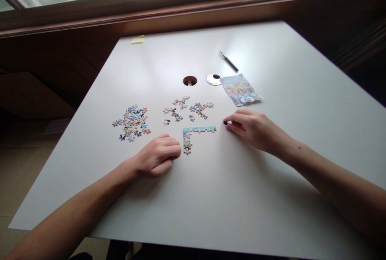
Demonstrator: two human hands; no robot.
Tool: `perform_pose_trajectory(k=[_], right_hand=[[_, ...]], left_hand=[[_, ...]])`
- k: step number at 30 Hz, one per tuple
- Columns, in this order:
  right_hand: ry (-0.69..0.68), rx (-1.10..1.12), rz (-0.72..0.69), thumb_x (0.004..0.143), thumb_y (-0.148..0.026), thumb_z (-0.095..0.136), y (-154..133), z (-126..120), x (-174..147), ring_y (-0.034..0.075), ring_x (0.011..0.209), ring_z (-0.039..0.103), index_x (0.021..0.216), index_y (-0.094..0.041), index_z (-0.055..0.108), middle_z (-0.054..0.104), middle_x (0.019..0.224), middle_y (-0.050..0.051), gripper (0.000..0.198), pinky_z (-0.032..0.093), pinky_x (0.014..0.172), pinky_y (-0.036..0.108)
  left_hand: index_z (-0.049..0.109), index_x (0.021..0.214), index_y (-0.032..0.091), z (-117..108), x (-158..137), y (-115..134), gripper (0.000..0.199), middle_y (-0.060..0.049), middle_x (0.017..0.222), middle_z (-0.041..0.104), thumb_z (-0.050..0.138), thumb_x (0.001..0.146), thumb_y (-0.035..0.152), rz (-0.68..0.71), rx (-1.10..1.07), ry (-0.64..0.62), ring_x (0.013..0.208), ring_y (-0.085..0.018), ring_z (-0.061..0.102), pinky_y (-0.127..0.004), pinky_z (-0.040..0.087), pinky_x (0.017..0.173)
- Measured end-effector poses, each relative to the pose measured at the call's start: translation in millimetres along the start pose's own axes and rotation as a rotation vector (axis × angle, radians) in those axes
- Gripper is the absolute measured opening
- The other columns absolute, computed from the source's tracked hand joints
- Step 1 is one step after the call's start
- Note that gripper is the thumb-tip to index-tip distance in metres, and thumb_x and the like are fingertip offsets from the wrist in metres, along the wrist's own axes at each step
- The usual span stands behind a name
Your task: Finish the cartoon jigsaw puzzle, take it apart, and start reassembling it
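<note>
Thumb and fingers of my right hand (251, 129) pinch a small dark puzzle piece (225, 123), mostly covered by the fingertips. It is just right of a joined L-shaped puzzle section (200, 129), whose light-blue top row and left column meet at a corner. My left hand (161, 154) rests on the table as a loose fist beside that column, with no object showing in it. Beyond the joined section lie loose puzzle pieces (198, 109) in small groups. A larger heap of puzzle pieces (132, 121) is farther left.
The picture sheet (241, 89) lies beyond my right hand, touching a round grommet cover (213, 79). Left of it is an open cable hole (189, 81). A dark pen (229, 61) lies farther back on the white table (169, 58). A yellow sticky note (138, 40) marks the far left corner.
</note>
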State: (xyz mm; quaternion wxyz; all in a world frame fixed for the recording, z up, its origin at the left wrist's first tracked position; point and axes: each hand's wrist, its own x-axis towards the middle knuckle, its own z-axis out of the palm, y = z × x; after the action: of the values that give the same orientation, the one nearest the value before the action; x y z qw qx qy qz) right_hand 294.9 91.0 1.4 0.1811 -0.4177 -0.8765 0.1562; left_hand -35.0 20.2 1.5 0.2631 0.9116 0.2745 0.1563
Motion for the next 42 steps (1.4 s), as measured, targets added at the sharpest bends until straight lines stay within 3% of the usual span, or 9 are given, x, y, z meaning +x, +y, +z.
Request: perform_pose_trajectory(k=[7, 12, 18, 22, 29, 36, 42], right_hand=[[-0.031, -0.010, 0.072, 0.094, -0.042, 0.055, 7, -9, 5, 0.018, 0.066, 0.059, 0.080, -0.023, 0.066, 0.066, 0.075, 0.004, 0.026, 0.044, 0.062, 0.031], [-0.029, -0.049, 0.082, 0.089, -0.030, 0.057, 14, -24, 6, 0.018, 0.075, 0.062, 0.089, -0.024, 0.069, 0.069, 0.083, 0.002, 0.013, 0.048, 0.068, 0.031], [-0.170, 0.028, 0.047, 0.083, -0.040, 0.068, 8, -23, 3, 0.019, 0.077, 0.063, 0.097, -0.024, 0.070, 0.068, 0.091, 0.005, 0.022, 0.049, 0.066, 0.030], [-0.188, 0.054, 0.052, 0.081, -0.039, 0.070, 5, -17, 2, 0.018, 0.075, 0.062, 0.093, -0.024, 0.070, 0.066, 0.092, 0.005, 0.020, 0.049, 0.065, 0.030], [-0.087, 0.016, 0.032, 0.082, -0.024, 0.061, 13, -13, 3, 0.017, 0.072, 0.062, 0.098, -0.021, 0.066, 0.067, 0.086, 0.004, 0.018, 0.051, 0.065, 0.030], [0.189, 0.059, -0.071, 0.091, -0.022, 0.053, 15, 7, 6, 0.021, 0.083, 0.065, 0.114, -0.023, 0.065, 0.067, 0.111, 0.009, 0.026, 0.055, 0.075, 0.036], [0.227, 0.052, -0.141, 0.093, -0.020, 0.053, 17, 15, 8, 0.025, 0.095, 0.064, 0.101, -0.025, 0.070, 0.068, 0.107, 0.009, 0.019, 0.054, 0.084, 0.042]], left_hand=[[0.026, 0.076, 0.021, 0, 0, 0, 0.016, -0.003, 0.071, 0.042, 0.040, 0.072, 0.014, -0.001, -0.015, 0.002, 0.065, -0.020, 0.037, -0.036, 0.034, 0.070], [0.026, 0.076, 0.021, 0, 0, 0, 0.016, -0.003, 0.070, 0.041, 0.040, 0.074, 0.013, -0.002, -0.033, 0.002, 0.064, -0.020, 0.035, -0.037, 0.033, 0.069], [0.026, 0.076, 0.021, 0, 1, 1, 0.014, -0.003, 0.070, 0.041, 0.039, 0.075, 0.014, -0.002, -0.033, -0.001, 0.065, -0.020, 0.036, -0.037, 0.033, 0.069], [0.026, 0.076, 0.021, 0, 0, 1, 0.014, -0.003, 0.070, 0.041, 0.039, 0.076, 0.015, -0.006, -0.037, -0.003, 0.065, -0.020, 0.035, -0.037, 0.033, 0.069], [0.025, 0.076, 0.021, 0, -1, 1, 0.016, -0.003, 0.071, 0.042, 0.040, 0.072, 0.015, -0.009, -0.005, -0.010, 0.066, -0.020, 0.038, -0.037, 0.035, 0.070], [0.026, 0.076, 0.021, 0, 0, 1, 0.016, -0.004, 0.071, 0.046, 0.040, 0.071, 0.016, -0.011, 0.050, -0.019, 0.066, -0.021, 0.041, -0.038, 0.038, 0.070], [0.025, 0.076, 0.021, 0, 1, 1, 0.015, -0.003, 0.070, 0.045, 0.039, 0.071, 0.016, 0.006, 0.015, 0.011, 0.066, -0.021, 0.040, -0.037, 0.035, 0.070]])
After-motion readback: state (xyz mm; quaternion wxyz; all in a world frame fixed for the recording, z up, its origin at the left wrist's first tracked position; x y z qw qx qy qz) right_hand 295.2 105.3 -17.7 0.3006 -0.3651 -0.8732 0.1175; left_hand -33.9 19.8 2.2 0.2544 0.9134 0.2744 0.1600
